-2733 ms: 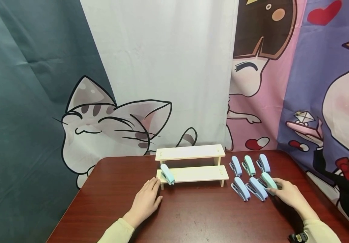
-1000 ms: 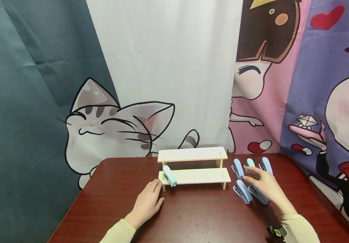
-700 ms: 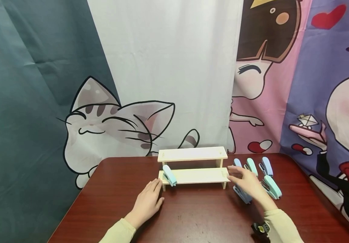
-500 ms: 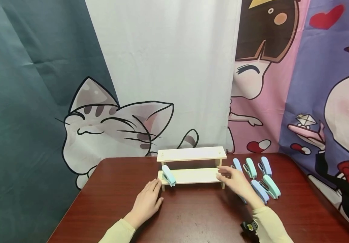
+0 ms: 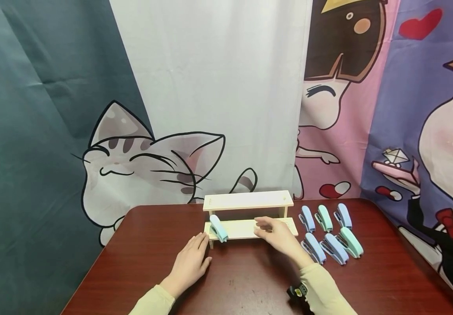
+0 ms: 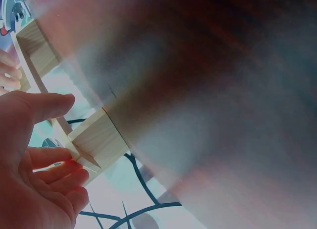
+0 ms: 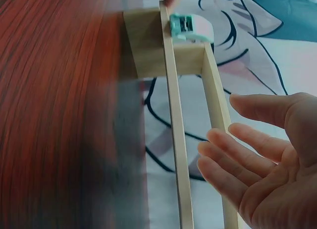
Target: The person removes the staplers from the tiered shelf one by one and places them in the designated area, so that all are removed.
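A turquoise stapler (image 5: 219, 228) lies slantwise on the left end of the lower step (image 5: 239, 229) of a pale wooden two-tier stand. At that same end my left hand (image 5: 188, 261) rests on the table, its fingertips at the step's edge. Seen from the left wrist, the left hand's fingers (image 6: 59, 172) are loosely bent beside the stand's wooden leg (image 6: 101, 140). My right hand (image 5: 283, 239) hovers over the lower step, right of the stapler. Its fingers (image 7: 237, 159) are spread and empty in the right wrist view, where the stapler (image 7: 200, 28) shows beyond.
Right of the stand, blue staplers (image 5: 334, 248) and mint green staplers (image 5: 350, 242) stand in two rows on the reddish-brown table (image 5: 234, 284). The upper tier (image 5: 247, 200) rises behind the lower step. A cartoon-printed curtain (image 5: 226, 96) hangs behind the table.
My right hand has let go of the mint green stapler in the front row and swung left, past the other staplers, to over the lower step. My left hand has stayed in place.
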A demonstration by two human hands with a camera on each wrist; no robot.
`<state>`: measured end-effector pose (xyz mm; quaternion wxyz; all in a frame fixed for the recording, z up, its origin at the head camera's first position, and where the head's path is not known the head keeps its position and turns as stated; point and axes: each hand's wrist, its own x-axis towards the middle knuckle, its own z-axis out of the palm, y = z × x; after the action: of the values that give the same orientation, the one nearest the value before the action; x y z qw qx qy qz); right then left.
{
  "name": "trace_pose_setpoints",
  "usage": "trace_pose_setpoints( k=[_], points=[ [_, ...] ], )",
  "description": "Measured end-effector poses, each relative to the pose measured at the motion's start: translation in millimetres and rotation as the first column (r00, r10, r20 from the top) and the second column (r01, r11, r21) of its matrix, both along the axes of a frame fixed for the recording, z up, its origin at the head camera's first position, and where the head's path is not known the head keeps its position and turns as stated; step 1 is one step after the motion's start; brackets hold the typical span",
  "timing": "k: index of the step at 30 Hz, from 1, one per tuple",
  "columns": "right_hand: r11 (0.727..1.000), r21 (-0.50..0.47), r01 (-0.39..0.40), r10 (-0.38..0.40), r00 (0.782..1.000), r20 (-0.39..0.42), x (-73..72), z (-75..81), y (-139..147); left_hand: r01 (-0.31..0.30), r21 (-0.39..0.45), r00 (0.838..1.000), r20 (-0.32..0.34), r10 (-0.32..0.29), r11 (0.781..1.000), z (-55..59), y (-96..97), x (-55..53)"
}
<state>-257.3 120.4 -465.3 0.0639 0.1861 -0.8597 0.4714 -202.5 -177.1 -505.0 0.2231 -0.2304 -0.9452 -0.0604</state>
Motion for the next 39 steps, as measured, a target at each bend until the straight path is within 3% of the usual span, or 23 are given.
trace_pose_setpoints(
  k=[8,15,29,39],
  points=[
    [0.998,-0.011,-0.064,0.064,0.998,-0.016,-0.7,-0.4,-26.0,-0.021,-0.001,0.998,0.067,0.021,1.0,3.6,1.7,0.4],
    [0.993,0.0,-0.118,0.117,0.992,-0.053,1.7,-6.0,-44.1,-0.017,-0.008,0.998,0.062,0.018,1.0,0.6,-0.1,0.1],
    [0.985,0.017,-0.172,0.173,0.984,-0.033,2.0,-9.1,-68.2,-0.025,-0.001,0.997,0.074,0.025,1.0,-0.2,-1.0,-0.5],
    [0.986,0.038,-0.164,0.165,0.986,-0.033,-0.8,-9.6,-84.6,-0.013,0.009,0.998,0.06,0.012,1.0,-0.5,-0.8,-1.3]
  ],
)
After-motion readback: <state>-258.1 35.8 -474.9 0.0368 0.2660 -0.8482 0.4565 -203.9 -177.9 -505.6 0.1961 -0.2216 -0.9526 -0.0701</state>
